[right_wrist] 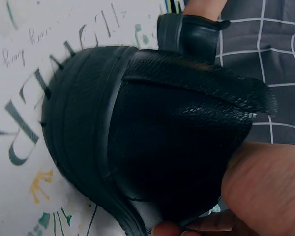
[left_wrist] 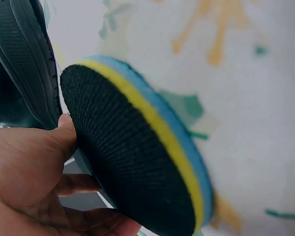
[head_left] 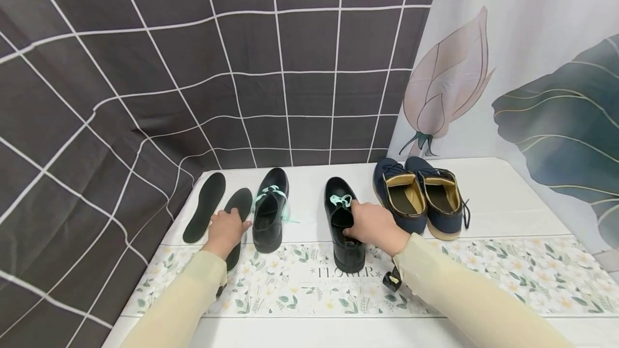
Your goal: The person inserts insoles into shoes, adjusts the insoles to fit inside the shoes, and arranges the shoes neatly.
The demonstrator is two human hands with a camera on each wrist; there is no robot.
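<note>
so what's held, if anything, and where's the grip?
Left hand: a black insole, by its edges around mid-length. Right hand: a black shoe, by the side of its opening.

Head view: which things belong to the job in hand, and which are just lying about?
Likely the job: black shoe in the right grip, insole in the left grip, matching shoe, other insole.

Apparently just lying about: two navy shoes, untouched.
</note>
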